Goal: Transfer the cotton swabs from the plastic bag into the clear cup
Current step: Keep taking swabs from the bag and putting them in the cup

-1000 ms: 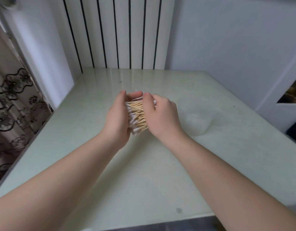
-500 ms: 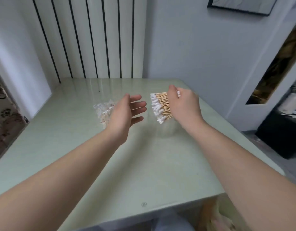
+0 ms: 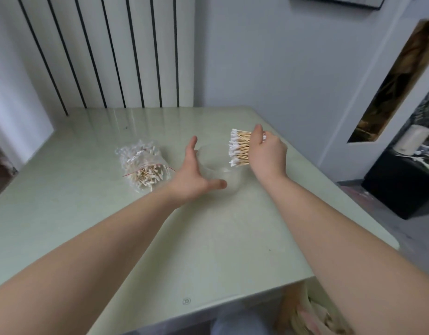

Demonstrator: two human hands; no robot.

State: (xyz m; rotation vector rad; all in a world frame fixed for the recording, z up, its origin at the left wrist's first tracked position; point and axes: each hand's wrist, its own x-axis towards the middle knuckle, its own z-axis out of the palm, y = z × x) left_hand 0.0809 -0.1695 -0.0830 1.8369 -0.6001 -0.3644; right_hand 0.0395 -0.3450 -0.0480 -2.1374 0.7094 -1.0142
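1. The right hand (image 3: pixel 266 155) was at centre right of the frame. Its grip was closed round a thick bundle of cotton swabs (image 3: pixel 240 148), thumb on top, with the white tips pointing left.
2. The bundle hung just above the right rim of the clear cup (image 3: pixel 218 170), with none of it inside the cup yet.
3. The clear cup stood upright on the pale green surface (image 3: pixel 208 250), near the middle of the frame, between the two hands.
4. The left hand (image 3: pixel 194 177) was at the cup's left side. Its grip was wide and held nothing, the fingers straight and pointing away from the camera and the thumb spread across the cup's near side. Whether it touched the cup could not be told.
5. The plastic bag (image 3: pixel 143 165) lay on the surface just left of the left hand, its mouth towards the camera and more swabs inside.
6. A white wall panel with black stripes (image 3: pixel 112 52) filled the upper left of the frame.
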